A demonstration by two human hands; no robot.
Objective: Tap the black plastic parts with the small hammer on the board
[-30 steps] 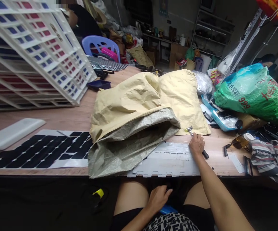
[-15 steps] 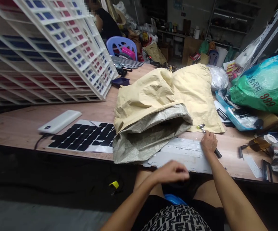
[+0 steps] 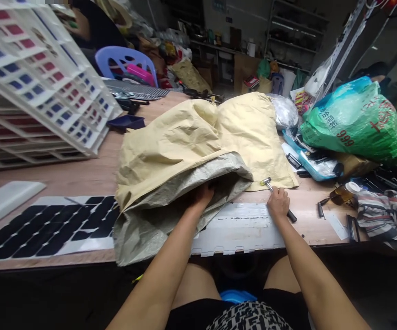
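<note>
A large yellow woven sack (image 3: 171, 137) lies on the bench, its grey-lined mouth facing me. My left hand (image 3: 203, 196) reaches inside that mouth; its fingers are hidden in the dark of the sack. To the right, my right hand (image 3: 279, 201) is wrapped round the handle of a small hammer (image 3: 268, 183), whose head has a yellow tip and rests near the sack's lower corner. Under my right hand is a pale grey sheet (image 3: 239, 229) at the bench edge, partly covered by the sack.
At left stand a white plastic crate (image 3: 57, 91), a white box-shaped device (image 3: 9, 201) and a sheet with dark panels (image 3: 50, 224). On the right are a green plastic bag (image 3: 352, 123), a blue tray (image 3: 317, 167), an amber bottle (image 3: 340, 195) and a striped cloth (image 3: 383, 215).
My left hand has moved from above my lap forward into the sack's mouth. My right hand stays on the hammer. The view has turned to the right.
</note>
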